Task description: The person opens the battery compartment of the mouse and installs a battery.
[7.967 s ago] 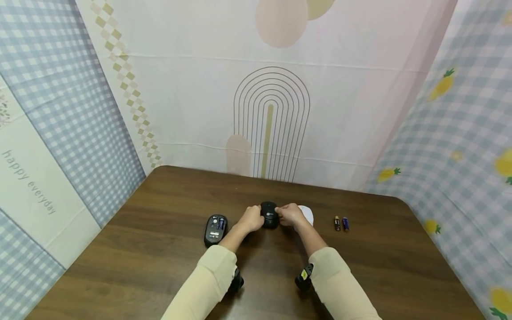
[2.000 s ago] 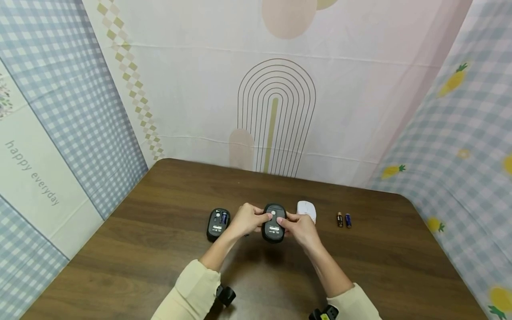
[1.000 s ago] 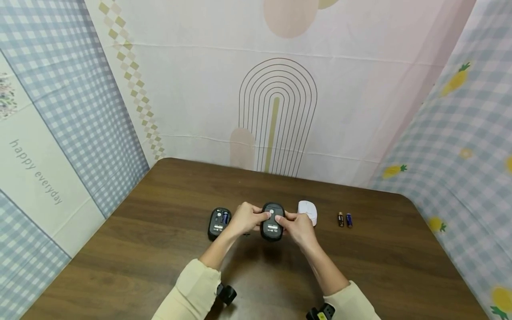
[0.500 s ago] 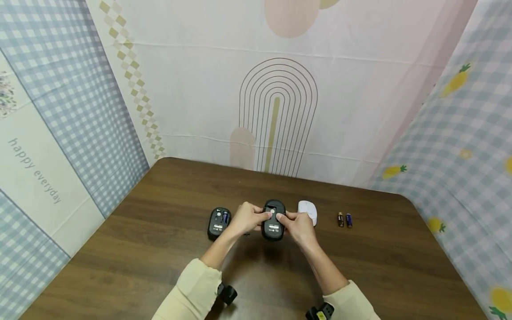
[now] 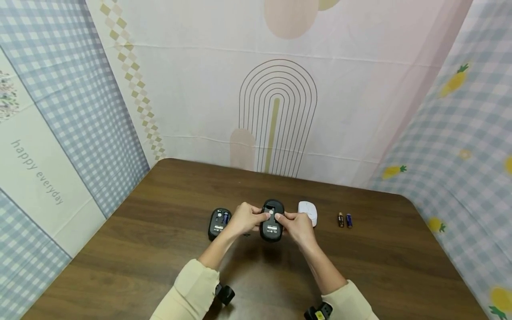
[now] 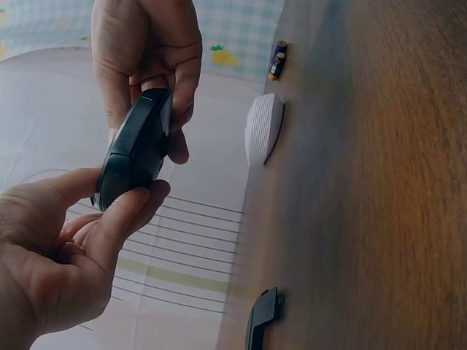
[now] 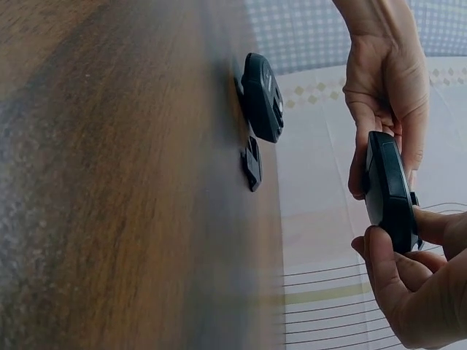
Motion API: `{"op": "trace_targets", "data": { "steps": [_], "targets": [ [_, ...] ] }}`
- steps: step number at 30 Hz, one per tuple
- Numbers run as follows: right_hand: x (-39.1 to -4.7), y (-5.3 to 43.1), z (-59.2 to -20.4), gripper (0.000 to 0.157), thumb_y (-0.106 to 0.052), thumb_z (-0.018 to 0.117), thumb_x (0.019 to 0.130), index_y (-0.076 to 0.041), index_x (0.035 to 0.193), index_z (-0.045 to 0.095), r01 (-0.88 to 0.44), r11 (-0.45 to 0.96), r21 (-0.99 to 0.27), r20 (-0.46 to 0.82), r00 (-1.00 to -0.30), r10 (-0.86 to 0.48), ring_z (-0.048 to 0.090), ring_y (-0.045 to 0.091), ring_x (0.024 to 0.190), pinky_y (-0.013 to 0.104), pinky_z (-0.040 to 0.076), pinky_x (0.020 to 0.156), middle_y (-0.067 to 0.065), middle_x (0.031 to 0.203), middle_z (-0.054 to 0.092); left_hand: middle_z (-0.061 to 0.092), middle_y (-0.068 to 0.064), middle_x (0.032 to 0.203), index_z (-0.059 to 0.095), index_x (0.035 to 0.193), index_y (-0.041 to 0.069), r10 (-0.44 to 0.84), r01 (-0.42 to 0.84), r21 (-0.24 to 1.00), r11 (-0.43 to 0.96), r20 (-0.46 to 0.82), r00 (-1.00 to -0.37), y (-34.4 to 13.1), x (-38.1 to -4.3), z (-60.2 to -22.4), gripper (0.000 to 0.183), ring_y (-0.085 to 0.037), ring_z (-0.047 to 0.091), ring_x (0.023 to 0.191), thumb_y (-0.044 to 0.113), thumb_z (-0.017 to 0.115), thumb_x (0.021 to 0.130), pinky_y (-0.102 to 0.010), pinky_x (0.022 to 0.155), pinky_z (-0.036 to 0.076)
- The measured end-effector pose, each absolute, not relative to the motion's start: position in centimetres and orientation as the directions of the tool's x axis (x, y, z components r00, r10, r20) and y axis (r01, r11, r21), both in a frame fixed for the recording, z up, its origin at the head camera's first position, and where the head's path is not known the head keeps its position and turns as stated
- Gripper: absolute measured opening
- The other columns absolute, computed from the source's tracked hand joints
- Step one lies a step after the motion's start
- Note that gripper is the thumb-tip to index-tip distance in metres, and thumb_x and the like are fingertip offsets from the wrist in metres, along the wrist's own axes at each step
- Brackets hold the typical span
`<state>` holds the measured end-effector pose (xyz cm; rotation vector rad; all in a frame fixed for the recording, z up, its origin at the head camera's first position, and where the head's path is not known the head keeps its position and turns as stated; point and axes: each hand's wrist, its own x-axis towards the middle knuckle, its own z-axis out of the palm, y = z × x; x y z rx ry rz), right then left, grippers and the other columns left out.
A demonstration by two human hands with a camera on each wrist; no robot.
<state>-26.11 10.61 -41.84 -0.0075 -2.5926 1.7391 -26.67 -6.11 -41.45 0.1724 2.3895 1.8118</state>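
Observation:
Both hands hold a black computer mouse above the table, its underside with a white label turned up. My left hand pinches its left side and my right hand its right side; both thumbs press on the battery cover. A dark gap shows at the far end of the cover. In the wrist views the mouse stays between fingers and thumb of each hand. Left of it lies another black mouse, underside up, a blue battery visible in its open compartment. Its loose cover lies beside it, mostly hidden by my left hand in the head view.
A white mouse rests behind my right hand. Two loose batteries lie farther right on the brown wooden table. Patterned cloth hangs behind and at both sides of the table.
The black mouse was right side up on the table; it has been lifted and turned underside up. Within the last second its battery cover has shifted, exposing a dark gap at the far end.

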Motion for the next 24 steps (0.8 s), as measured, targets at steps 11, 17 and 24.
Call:
{"op": "trace_targets", "data": {
  "steps": [11, 17, 24],
  "targets": [
    [-26.05, 10.62, -41.71, 0.034, -0.017, 0.069, 0.084, 0.010, 0.104, 0.065, 0.018, 0.352, -0.936, -0.008, -1.000, 0.030, 0.061, 0.014, 0.050, 0.033, 0.056, 0.053, 0.015, 0.069, 0.067, 0.068, -0.020, 0.087, 0.065, 0.106, -0.008, 0.168, -0.011, 0.962, 0.274, -0.059, -0.984, -6.20, -26.58, -41.24, 0.031, -0.023, 0.068, 0.066, 0.016, 0.068, 0.085, -0.038, 0.064, 0.057],
    [-26.21, 10.65, -41.86, 0.033, -0.017, 0.069, 0.084, 0.012, 0.099, 0.066, 0.021, 0.309, -0.951, -0.009, -0.999, 0.042, 0.063, 0.016, 0.052, 0.037, 0.057, 0.055, 0.017, 0.069, 0.067, 0.067, -0.020, 0.089, 0.066, 0.106, -0.007, 0.167, -0.012, 0.957, 0.291, -0.063, -0.984, -6.16, -26.53, -41.22, 0.033, -0.023, 0.068, 0.065, 0.018, 0.069, 0.085, -0.031, 0.059, 0.058],
    [-26.46, 10.76, -41.89, 0.032, -0.018, 0.070, 0.083, 0.012, 0.094, 0.068, 0.028, 0.301, -0.953, -0.009, -0.998, 0.062, 0.063, 0.016, 0.053, 0.037, 0.058, 0.057, 0.016, 0.069, 0.067, 0.068, -0.020, 0.088, 0.066, 0.106, -0.006, 0.173, 0.003, 0.958, 0.285, -0.049, -0.984, -6.02, -26.45, -41.27, 0.031, -0.022, 0.068, 0.064, 0.017, 0.068, 0.085, -0.032, 0.059, 0.058]
  ]
}}
